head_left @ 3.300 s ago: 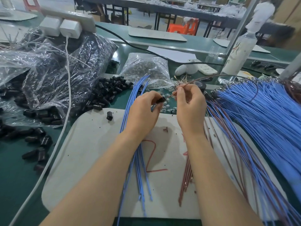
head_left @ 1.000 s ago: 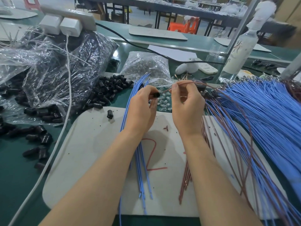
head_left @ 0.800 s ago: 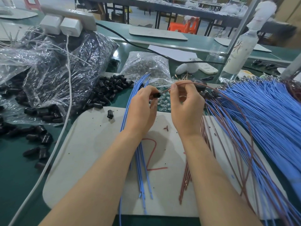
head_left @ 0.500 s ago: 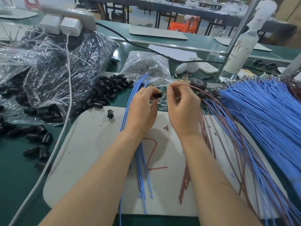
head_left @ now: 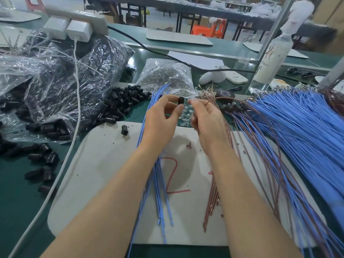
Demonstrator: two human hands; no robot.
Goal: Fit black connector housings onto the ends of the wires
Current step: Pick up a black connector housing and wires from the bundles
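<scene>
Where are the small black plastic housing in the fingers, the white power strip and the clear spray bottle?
Black housing [head_left: 181, 100]: head view, side.
Power strip [head_left: 89, 19]: head view, top.
Spray bottle [head_left: 273, 54]: head view, body.

Hands: two — left hand [head_left: 160, 123], right hand [head_left: 206, 125]. Held: one black housing [head_left: 181, 100], one brown wire [head_left: 219, 98]. Lone housing [head_left: 124, 130] on the white board [head_left: 104, 164]: one. White chargers [head_left: 79, 32]: two. Spray bottle [head_left: 273, 58]: one. Loose housings [head_left: 121, 103], blue wires [head_left: 297, 127] — too many to count.

The green worktop [head_left: 16, 192] fills the lower left of the frame. Behind it, across the top, stand a long table with dark legs [head_left: 195, 13] and an orange stool [head_left: 210, 30] on a pale floor [head_left: 157, 13]. A metal post [head_left: 270, 40] rises at the upper right.
</scene>
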